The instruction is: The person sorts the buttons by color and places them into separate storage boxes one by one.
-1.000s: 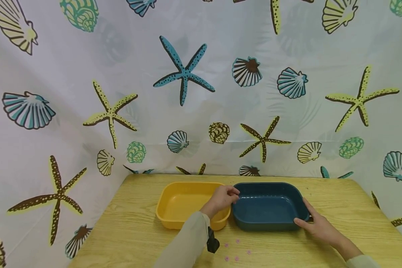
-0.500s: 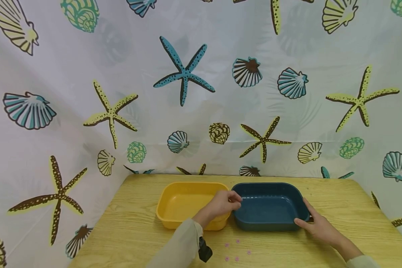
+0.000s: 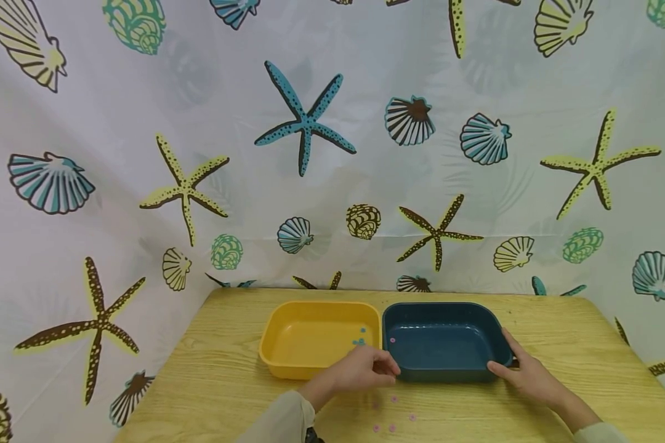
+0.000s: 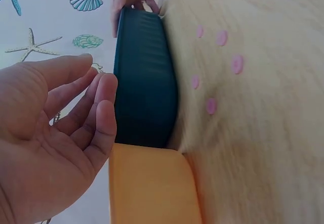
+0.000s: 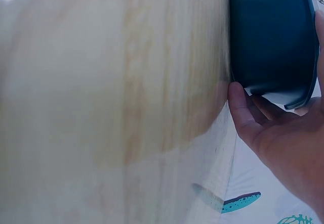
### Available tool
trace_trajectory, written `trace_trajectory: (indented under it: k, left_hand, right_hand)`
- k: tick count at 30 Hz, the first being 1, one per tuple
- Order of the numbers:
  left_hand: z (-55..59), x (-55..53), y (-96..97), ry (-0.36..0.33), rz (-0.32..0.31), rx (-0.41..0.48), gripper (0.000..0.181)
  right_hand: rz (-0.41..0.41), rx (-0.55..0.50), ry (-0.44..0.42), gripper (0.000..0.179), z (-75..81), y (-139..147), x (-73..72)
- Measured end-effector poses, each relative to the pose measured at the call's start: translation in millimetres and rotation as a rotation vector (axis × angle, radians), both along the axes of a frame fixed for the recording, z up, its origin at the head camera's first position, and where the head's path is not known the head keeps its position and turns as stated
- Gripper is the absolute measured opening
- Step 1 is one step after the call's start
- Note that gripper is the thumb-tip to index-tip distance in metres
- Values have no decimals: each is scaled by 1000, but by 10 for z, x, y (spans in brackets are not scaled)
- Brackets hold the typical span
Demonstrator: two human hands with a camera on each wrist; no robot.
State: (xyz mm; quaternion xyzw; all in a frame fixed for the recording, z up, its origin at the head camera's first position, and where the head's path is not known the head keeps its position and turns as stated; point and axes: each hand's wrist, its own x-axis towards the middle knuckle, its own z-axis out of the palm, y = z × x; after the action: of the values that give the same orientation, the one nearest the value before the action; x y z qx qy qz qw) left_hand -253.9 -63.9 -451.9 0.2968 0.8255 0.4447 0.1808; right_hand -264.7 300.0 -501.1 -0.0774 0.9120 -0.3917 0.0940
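Observation:
My left hand (image 3: 360,371) hovers just in front of where the yellow tray (image 3: 288,371) meets the dark blue tray (image 3: 443,374). Its fingers are loosely bent, and the left wrist view shows nothing between thumb and fingertips. With my right hand (image 3: 526,375) I hold the right end of the dark blue tray, thumb at the front corner and fingers along the side. One small pink disc (image 3: 392,339), like a button, lies inside the dark blue tray near its left wall. Several small blue pieces (image 3: 360,341) sit in the yellow tray's right side.
Several pink discs (image 4: 221,38) lie scattered on the wooden table (image 3: 210,369), in front of the dark blue tray. The trays stand side by side. A white curtain (image 3: 332,184) printed with shells and starfish hangs behind and at both sides.
My left hand has drawn back toward me from the dark blue tray's left rim. A pink disc inside that tray and the blue pieces in the yellow one now show. The right hand has stayed.

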Motion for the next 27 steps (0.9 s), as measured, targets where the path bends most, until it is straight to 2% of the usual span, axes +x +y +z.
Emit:
trace_trajectory:
  k: [4, 8, 16, 19, 27]
  left_hand:
    - [-66, 82, -79, -19, -20, -12, 9]
    - [-148, 145, -161, -24, -30, -60, 11]
    - [-302, 217, -290, 52, -87, -113, 10]
    - [-365, 224, -316, 58, -93, -123, 11]
    - [-488, 243, -311, -36, -91, -124, 14]
  right_hand:
    - [3, -6, 1, 92, -13, 1, 3]
    - [4, -8, 3, 92, -16, 0, 5]
    - [4, -4, 10, 92, -14, -3, 10]
    - [2, -4, 9, 92, -14, -3, 14]
    - [3, -15, 3, 92, -13, -3, 24]
